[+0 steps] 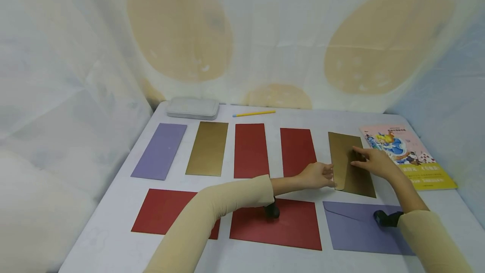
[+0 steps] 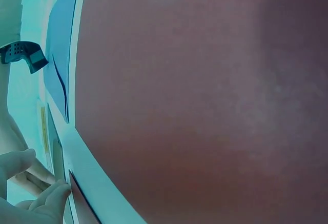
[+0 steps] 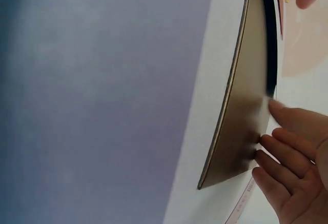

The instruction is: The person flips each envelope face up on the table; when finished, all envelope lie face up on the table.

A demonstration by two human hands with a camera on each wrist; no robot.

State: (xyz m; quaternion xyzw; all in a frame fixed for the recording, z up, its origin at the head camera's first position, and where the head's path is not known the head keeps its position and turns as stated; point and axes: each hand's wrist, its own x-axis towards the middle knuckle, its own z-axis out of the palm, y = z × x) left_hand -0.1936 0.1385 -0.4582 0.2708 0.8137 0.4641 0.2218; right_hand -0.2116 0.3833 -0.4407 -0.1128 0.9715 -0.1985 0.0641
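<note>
The person works on a gold envelope (image 1: pixel 351 164) on a white table (image 1: pixel 113 205). This gold envelope is the last one at the right end of the back row, just beside a picture book (image 1: pixel 407 155).

The left hand (image 1: pixel 318 176) has straight fingers that touch the envelope's left edge. The right hand (image 1: pixel 373 161) lies flat on top of the envelope, with its fingers spread. Neither hand pinches it. In the right wrist view the envelope's long edge seems to bow up a little off the table.

Left of the gold envelope, the back row looks done: two red envelopes (image 1: pixel 297 151), another gold one (image 1: pixel 207 148) and a purple one (image 1: pixel 160 151) lie straight. In front of it lie a purple envelope (image 1: pixel 360 228) and two more red ones (image 1: pixel 278 224). The gold envelope sits a bit crooked, so setting it straight seems to be what is left.
</note>
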